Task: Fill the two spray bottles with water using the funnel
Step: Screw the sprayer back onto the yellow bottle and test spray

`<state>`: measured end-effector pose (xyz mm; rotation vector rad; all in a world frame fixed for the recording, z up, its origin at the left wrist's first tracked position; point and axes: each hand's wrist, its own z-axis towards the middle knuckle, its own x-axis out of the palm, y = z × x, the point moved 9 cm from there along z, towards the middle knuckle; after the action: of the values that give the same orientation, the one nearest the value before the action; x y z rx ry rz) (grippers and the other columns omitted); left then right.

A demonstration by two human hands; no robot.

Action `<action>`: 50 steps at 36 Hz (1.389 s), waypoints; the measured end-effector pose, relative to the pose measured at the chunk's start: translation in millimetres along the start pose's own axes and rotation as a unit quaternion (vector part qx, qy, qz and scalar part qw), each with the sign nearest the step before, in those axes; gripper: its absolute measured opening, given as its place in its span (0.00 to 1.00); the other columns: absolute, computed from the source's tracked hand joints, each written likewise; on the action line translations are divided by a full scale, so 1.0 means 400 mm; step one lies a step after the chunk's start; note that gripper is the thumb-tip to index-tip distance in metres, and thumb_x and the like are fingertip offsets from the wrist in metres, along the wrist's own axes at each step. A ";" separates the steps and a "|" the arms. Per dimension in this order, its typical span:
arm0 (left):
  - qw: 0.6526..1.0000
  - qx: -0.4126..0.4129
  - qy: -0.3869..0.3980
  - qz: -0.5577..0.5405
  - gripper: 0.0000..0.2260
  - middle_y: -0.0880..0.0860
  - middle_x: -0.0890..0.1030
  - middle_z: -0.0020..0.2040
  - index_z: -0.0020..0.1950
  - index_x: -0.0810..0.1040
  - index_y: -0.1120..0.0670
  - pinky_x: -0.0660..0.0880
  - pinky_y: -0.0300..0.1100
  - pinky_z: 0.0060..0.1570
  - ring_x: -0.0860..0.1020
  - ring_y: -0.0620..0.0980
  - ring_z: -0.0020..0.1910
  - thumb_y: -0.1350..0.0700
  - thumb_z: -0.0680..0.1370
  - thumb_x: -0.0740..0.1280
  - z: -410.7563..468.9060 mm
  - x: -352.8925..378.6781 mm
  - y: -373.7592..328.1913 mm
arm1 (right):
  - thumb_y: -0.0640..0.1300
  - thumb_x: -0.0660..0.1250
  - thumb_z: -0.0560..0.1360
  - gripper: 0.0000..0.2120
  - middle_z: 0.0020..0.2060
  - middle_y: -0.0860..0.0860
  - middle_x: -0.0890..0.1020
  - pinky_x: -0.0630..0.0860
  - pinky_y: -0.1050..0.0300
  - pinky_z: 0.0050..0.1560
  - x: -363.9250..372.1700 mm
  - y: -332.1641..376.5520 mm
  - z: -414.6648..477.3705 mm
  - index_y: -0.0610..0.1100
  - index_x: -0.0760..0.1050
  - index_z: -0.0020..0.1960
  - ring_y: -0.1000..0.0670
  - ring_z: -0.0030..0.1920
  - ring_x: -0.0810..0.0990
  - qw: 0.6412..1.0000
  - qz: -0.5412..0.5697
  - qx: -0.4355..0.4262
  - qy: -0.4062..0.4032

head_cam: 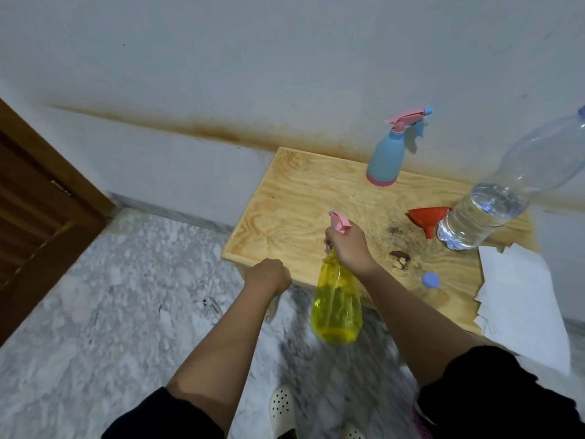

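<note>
My right hand (348, 247) grips the pink spray head of a transparent yellow spray bottle (336, 307), which hangs in front of the near edge of a small wooden table (304, 198). My left hand (269, 275) is curled at the table's near left edge; whether it holds anything is hidden. A blue spray bottle (387, 156) with a pink trigger stands at the table's back. A red funnel (427, 218) lies on its side beside a large clear water bottle (503, 198), partly full and uncapped. A blue cap (430, 280) rests near the front.
White paper sheets (519, 299) overhang the table's right front corner. The table stands against a stained white wall. Grey marble floor (126, 296) spreads to the left, with a wooden door (38, 210) at far left. My feet in white shoes (281, 410) are below.
</note>
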<state>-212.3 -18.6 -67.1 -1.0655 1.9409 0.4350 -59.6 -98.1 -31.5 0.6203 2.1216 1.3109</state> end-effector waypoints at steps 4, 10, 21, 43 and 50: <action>1.000 -0.004 -0.005 0.008 0.12 0.56 0.76 0.57 0.57 0.74 0.59 0.66 0.43 0.43 0.76 0.55 0.55 0.53 0.81 0.58 0.001 0.000 0.005 | 0.38 0.61 0.71 0.07 0.37 0.44 0.74 0.76 0.47 0.38 -0.012 -0.001 0.001 0.41 0.73 0.49 0.46 0.36 0.71 1.000 -0.021 0.009 -0.016; 1.000 -0.004 -0.007 0.005 0.12 0.56 0.77 0.57 0.57 0.74 0.59 0.66 0.43 0.43 0.76 0.55 0.55 0.54 0.81 0.57 0.004 -0.003 0.006 | 0.37 0.60 0.72 0.09 0.37 0.44 0.77 0.69 0.58 0.33 -0.001 -0.001 0.003 0.37 0.75 0.50 0.47 0.34 0.73 0.999 -0.046 0.009 -0.002; 1.000 -0.003 -0.008 -0.011 0.12 0.56 0.77 0.56 0.56 0.75 0.59 0.67 0.43 0.43 0.76 0.56 0.53 0.54 0.80 0.57 -0.003 -0.007 -0.001 | 0.42 0.61 0.70 0.10 0.41 0.42 0.76 0.69 0.53 0.36 0.001 -0.002 -0.015 0.38 0.73 0.48 0.45 0.36 0.73 0.998 -0.058 0.000 0.003; 0.946 0.211 -0.056 -0.238 0.21 0.57 0.73 0.61 0.71 0.65 0.58 0.71 0.44 0.54 0.73 0.55 0.58 0.59 0.78 0.62 -0.099 -0.122 -0.309 | 0.37 0.61 0.75 0.06 0.41 0.44 0.71 0.63 0.69 0.31 -0.213 0.246 -0.052 0.37 0.68 0.51 0.50 0.36 0.67 0.952 -0.066 -0.257 -0.151; 0.918 0.212 -0.061 -0.330 0.35 0.55 0.64 0.71 0.75 0.55 0.59 0.68 0.41 0.63 0.64 0.54 0.70 0.58 0.72 0.68 -0.060 -0.128 -0.354 | 0.38 0.63 0.75 0.13 0.48 0.43 0.72 0.61 0.63 0.42 -0.226 0.297 -0.033 0.35 0.68 0.58 0.46 0.48 0.70 0.923 -0.081 -0.316 -0.202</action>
<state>-95.9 -88.9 1.6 -1.2740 1.3578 -0.2792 8.5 -115.5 100.6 0.3794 1.2837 1.5087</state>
